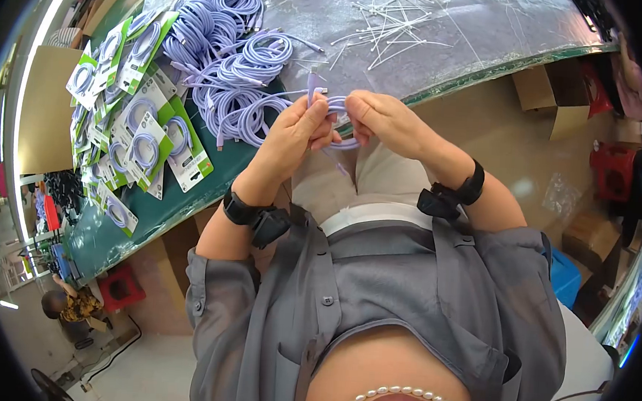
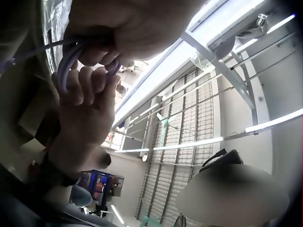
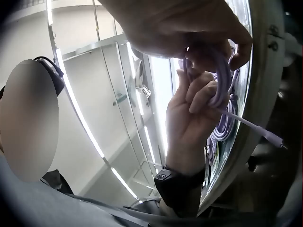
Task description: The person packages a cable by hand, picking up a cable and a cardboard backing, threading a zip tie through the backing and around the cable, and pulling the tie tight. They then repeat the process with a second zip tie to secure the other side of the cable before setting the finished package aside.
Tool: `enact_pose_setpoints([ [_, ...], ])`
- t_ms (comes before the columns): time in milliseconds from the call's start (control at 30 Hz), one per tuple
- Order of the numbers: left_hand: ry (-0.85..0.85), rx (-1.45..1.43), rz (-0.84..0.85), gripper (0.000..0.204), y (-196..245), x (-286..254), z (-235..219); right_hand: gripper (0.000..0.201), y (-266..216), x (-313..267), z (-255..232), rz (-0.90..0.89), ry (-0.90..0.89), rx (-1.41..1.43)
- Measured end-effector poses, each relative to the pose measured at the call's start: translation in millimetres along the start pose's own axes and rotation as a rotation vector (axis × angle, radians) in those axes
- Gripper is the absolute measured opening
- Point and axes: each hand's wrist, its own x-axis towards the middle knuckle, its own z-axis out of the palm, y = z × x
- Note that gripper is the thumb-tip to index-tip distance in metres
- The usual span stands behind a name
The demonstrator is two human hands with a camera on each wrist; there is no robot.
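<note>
A coiled lilac charging cable [image 1: 339, 104] is held between both hands, over the lap at the table's edge. My left hand [image 1: 296, 129] grips one side of the coil, thumb uppermost. On the opposite side, my right hand [image 1: 388, 124] holds the loops with curled fingers. In the right wrist view, fingers of the left hand [image 3: 187, 123] curl round the coil [image 3: 221, 78], and a loose end with its plug [image 3: 271, 136] sticks out. The left wrist view shows the right hand [image 2: 87, 123] at the loops [image 2: 64, 78]; the palm above hides part of them.
A heap of lilac cables [image 1: 227, 55] lies on the table [image 1: 478, 34] ahead. Carded cables [image 1: 138, 127] with green and white backing are piled at left. White zip ties [image 1: 394, 21] are scattered at the back. An open cardboard box [image 1: 555, 93] stands beyond the table's right edge.
</note>
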Motion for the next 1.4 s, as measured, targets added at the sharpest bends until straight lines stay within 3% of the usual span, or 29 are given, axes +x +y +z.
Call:
enact_pose_setpoints([
  [67, -0.044, -0.096, -0.051, 0.026, 4.5, -6.7, 2.9, 0.04, 1.2, 2.8, -7.8, 0.081, -0.093, 0.152],
  [133, -0.083, -0.108, -0.062, 0.026, 4.2, -6.6, -1.3, 0.039, 8.1, 8.3, -16.9, 0.163, -0.375, 0.462],
  [167, -0.12, -0.125, -0.08, 0.025, 2.0, -7.4, -2.9, 0.039, 7.2, 10.4, -18.6, 0.162, -0.378, 0.463],
  [233, -0.086, -0.128, -0.092, 0.025, -5.1, -5.6, -2.4, 0.04, 3.0, 11.3, -20.9, 0.077, -0.371, 0.022],
  [367, 0.017, -0.156, -0.122, 0.025, -8.9, -0.7, -5.2, 0.04, 16.2, 13.9, -18.6, 0.109, -0.349, 0.147],
  [433, 0.047, -0.254, -0.103, 0.024, -7.5, 3.5, -12.6, 0.042, 13.8, 8.5, -7.5, -0.002, 0.035, 0.194],
  [467, 0.076, -0.355, -0.087, 0.024, -5.8, 5.1, -15.4, 0.042, 12.6, 5.2, -6.3, -0.006, 0.029, 0.19],
  [500, 0.079, -0.355, -0.079, 0.024, -4.5, 6.3, -16.5, 0.033, 11.8, 0.4, -7.6, -0.204, 0.209, -0.041],
  [567, 0.244, -0.543, 0.035, 0.026, -0.7, 10.9, -12.5, 0.033, 7.7, -10.4, -8.1, -0.599, 0.568, -0.508],
  [600, 0.265, -0.557, 0.043, 0.027, 2.1, 11.4, -6.7, 0.05, 1.9, -17.8, -1.5, -0.738, 0.475, -0.832],
  [700, 0.28, -0.544, -0.053, 0.025, 1.9, 15.9, 7.5, 0.057, -6.0, -29.2, 25.0, -0.616, 0.428, -1.046],
  [767, 0.223, -0.586, -0.038, 0.026, 0.1, 14.0, 4.9, 0.061, 3.7, -23.5, 9.9, -0.547, 0.447, -1.079],
  [867, 0.185, -0.651, -0.029, 0.027, -4.3, 11.8, -3.0, 0.066, 8.8, -20.6, -8.0, -0.642, 0.371, -1.123],
  [1033, 0.262, -0.75, 0.019, 0.026, -5.6, 16.2, -2.3, 0.069, 6.5, -30.5, 8.8, -0.623, 0.377, -0.984],
  [1100, 0.274, -0.822, 0.019, 0.026, -7.4, 20.7, -1.9, 0.073, 12.1, -31.8, 16.8, -0.485, 0.409, -0.716],
  [1167, 0.255, -0.869, 0.013, 0.026, -7.6, 22.7, -8.3, 0.078, 12.7, -32.1, 8.5, -0.538, 0.456, -0.698],
  [1233, 0.238, -0.906, 0.006, 0.026, -4.4, 23.0, -10.0, 0.081, 13.7, -37.6, 1.5, -0.599, 0.439, -0.481],
  [1400, 0.189, -1.037, 0.021, 0.026, 4.5, 24.9, -3.2, 0.079, 12.7, -48.6, -5.5, -0.651, 0.435, -0.84],
])
